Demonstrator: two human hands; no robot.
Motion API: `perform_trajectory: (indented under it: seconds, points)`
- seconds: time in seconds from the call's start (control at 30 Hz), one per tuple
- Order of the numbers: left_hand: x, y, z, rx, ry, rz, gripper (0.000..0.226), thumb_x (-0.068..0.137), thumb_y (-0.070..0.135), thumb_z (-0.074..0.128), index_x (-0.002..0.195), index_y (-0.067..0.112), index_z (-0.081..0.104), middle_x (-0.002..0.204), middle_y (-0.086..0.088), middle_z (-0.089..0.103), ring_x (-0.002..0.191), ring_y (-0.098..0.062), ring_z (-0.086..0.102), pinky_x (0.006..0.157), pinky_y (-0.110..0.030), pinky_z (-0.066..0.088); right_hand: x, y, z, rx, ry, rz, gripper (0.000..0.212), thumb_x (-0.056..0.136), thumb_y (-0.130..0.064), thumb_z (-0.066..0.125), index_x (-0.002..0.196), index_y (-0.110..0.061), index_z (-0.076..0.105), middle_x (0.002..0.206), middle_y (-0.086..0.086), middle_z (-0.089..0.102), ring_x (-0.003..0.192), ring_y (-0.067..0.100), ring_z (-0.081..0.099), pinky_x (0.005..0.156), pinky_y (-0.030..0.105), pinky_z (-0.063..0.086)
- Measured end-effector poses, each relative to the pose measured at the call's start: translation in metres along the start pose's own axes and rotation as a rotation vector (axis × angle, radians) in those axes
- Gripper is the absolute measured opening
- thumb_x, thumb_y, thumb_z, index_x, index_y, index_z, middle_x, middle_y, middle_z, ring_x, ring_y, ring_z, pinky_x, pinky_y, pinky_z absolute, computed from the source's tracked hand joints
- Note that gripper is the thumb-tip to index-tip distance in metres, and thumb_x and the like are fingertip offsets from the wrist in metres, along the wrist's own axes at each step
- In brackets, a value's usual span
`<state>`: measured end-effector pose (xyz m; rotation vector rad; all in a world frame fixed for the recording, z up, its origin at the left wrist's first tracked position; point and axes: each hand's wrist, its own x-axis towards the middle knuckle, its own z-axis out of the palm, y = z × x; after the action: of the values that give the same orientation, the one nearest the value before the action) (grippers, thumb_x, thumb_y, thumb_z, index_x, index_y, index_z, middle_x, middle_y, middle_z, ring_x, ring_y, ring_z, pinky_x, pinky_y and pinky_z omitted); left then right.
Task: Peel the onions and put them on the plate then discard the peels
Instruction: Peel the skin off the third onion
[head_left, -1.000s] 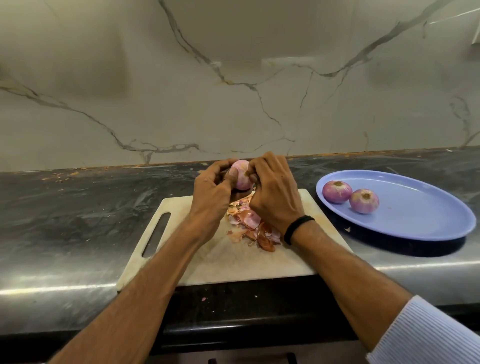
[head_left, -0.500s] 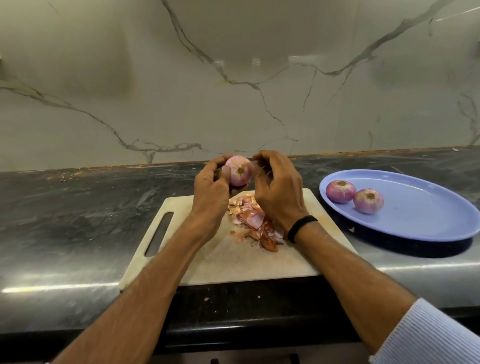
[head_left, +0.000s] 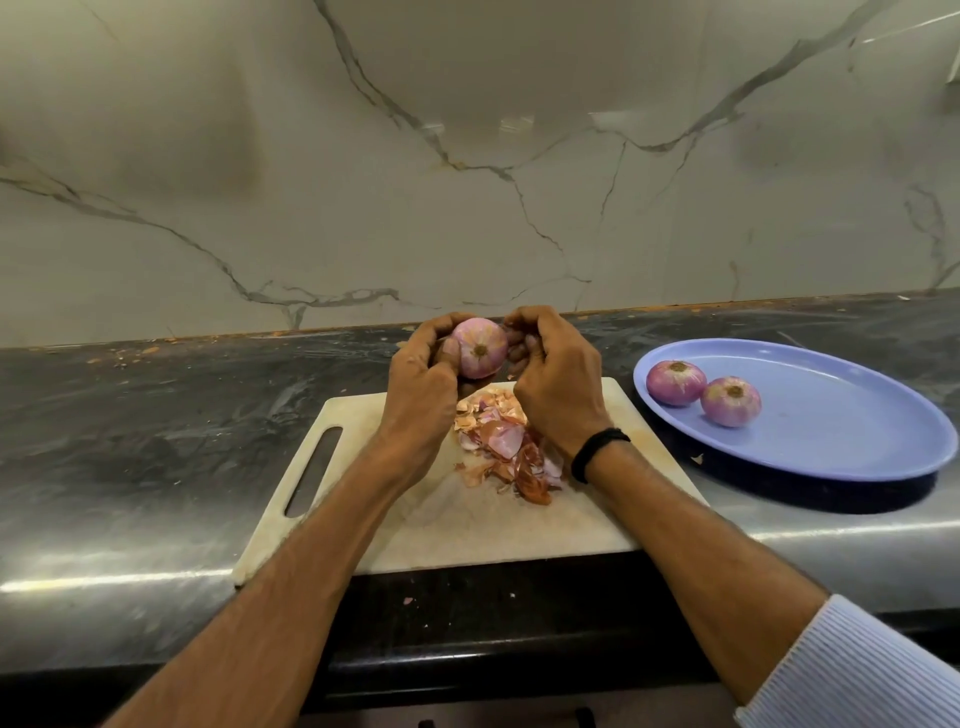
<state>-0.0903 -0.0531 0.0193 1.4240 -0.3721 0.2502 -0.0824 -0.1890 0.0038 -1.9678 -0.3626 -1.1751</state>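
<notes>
Above the far edge of the board: an onion (head_left: 479, 347) is held up in both hands, clear of the surface, its root end turned toward the camera. Its skin looks pale pink and mostly bare.
Left hand (head_left: 423, 379): clamped on the onion, fingers curled round its left side and over the top, thumb pressed on the near face.
Right hand (head_left: 558, 374): fingers curled in against the onion's right side and touching it; whether they pinch a bit of skin cannot be told. A black wristband (head_left: 597, 449) sits on this wrist, and a striped light-blue sleeve (head_left: 857, 670) shows at the lower right corner.
Cutting board (head_left: 467, 525): pale, lying flat on the counter with its handle slot (head_left: 314, 470) toward the left, below both forearms.
Peels (head_left: 506, 447): a loose heap of papery orange and pink skins on the board, between the two wrists and just beneath the held onion.
Plate (head_left: 831, 431): blue and oval, on the counter to the right of the board, near it but not touching.
Two peeled onions (head_left: 675, 383): side by side in the left part of the plate, touching or nearly so, root ends up.
Loose scraps: one small bit of peel (head_left: 697, 459) on the counter by the plate's near rim, and a few crumbs (head_left: 408, 601) on the dark front edge.
Counter (head_left: 156, 441): dark, glossy, streaked stone.
Wall (head_left: 467, 182): light marble with grey veins behind it.
</notes>
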Motion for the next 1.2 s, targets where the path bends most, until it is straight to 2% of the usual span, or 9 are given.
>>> perform_trajectory:
  seconds: [0.13,0.27,0.37,0.53,0.67,0.73,0.87,1.0,1.2]
  points:
    - [0.000,0.000,-0.001,-0.024,-0.003,-0.011,0.031,0.106,0.003,0.039,0.109,0.023,0.063,0.117,-0.007,0.064,0.107,-0.026,0.068,0.088,-0.037,0.060,0.000,-0.005,0.000,0.029,-0.082,0.076,0.022,0.097,-0.022,0.056,0.113,-0.009,0.065,0.105,0.005,0.066,0.092,0.013,0.060,0.080,0.022,0.053]
    - [-0.002,-0.004,-0.003,0.021,-0.075,-0.013,0.025,0.106,0.009,0.044,0.119,0.016,0.064,0.120,-0.009,0.066,0.110,-0.024,0.067,0.091,-0.037,0.059,0.000,-0.001,0.002,0.042,-0.161,0.160,0.034,0.092,-0.041,0.062,0.109,-0.013,0.067,0.102,0.002,0.066,0.090,0.013,0.061,0.075,0.020,0.052]
    - [-0.002,-0.004,-0.003,0.037,-0.106,-0.007,0.024,0.105,0.014,0.050,0.125,0.011,0.062,0.121,-0.010,0.066,0.109,-0.020,0.069,0.089,-0.032,0.059,0.003,0.003,0.002,0.089,-0.156,0.220,0.025,0.091,-0.035,0.066,0.104,-0.013,0.069,0.098,0.002,0.067,0.087,0.013,0.063,0.073,0.023,0.055]
    - [0.000,-0.003,-0.002,-0.030,-0.045,-0.055,0.021,0.105,0.010,0.047,0.111,0.018,0.065,0.119,-0.014,0.066,0.105,-0.029,0.070,0.086,-0.038,0.061,0.008,0.006,0.000,0.162,-0.071,0.321,0.011,0.094,-0.015,0.061,0.090,-0.014,0.071,0.077,-0.006,0.066,0.071,0.010,0.064,0.070,0.039,0.059]
    - [0.003,-0.001,-0.001,-0.052,0.016,-0.057,0.019,0.106,0.011,0.047,0.113,0.017,0.063,0.117,-0.012,0.065,0.103,-0.028,0.070,0.085,-0.037,0.061,0.005,0.006,0.002,0.183,-0.073,0.345,0.023,0.094,-0.001,0.053,0.104,-0.014,0.069,0.095,-0.002,0.071,0.084,0.013,0.068,0.075,0.036,0.060]
    - [0.003,-0.002,-0.001,-0.023,0.029,-0.032,0.018,0.105,0.011,0.048,0.112,0.019,0.062,0.116,-0.009,0.064,0.103,-0.026,0.070,0.084,-0.035,0.061,0.004,0.005,0.002,0.180,-0.085,0.339,0.025,0.096,-0.002,0.053,0.114,-0.012,0.066,0.105,0.002,0.069,0.086,0.011,0.068,0.076,0.031,0.060]
    - [0.003,-0.004,-0.003,0.018,0.031,0.016,0.018,0.105,0.010,0.049,0.115,0.019,0.062,0.116,-0.005,0.063,0.103,-0.020,0.068,0.083,-0.028,0.060,0.002,0.002,0.001,0.097,-0.066,0.210,0.018,0.096,-0.028,0.060,0.104,-0.015,0.069,0.093,-0.002,0.070,0.085,0.011,0.066,0.074,0.032,0.059]
    - [0.003,-0.004,-0.005,0.042,0.008,0.047,0.019,0.105,0.012,0.048,0.116,0.022,0.061,0.117,-0.003,0.063,0.106,-0.019,0.067,0.085,-0.029,0.060,0.002,-0.004,0.001,0.131,-0.121,0.226,0.029,0.092,-0.041,0.062,0.105,-0.017,0.070,0.093,-0.006,0.070,0.086,0.005,0.065,0.072,0.018,0.055]
    - [0.003,-0.002,-0.001,-0.027,0.041,-0.010,0.024,0.106,0.007,0.043,0.111,0.021,0.062,0.115,-0.005,0.062,0.102,-0.022,0.067,0.081,-0.029,0.061,0.004,0.002,-0.001,0.185,-0.029,0.344,0.015,0.099,-0.014,0.054,0.096,-0.009,0.069,0.081,0.000,0.070,0.066,0.010,0.068,0.065,0.031,0.060]
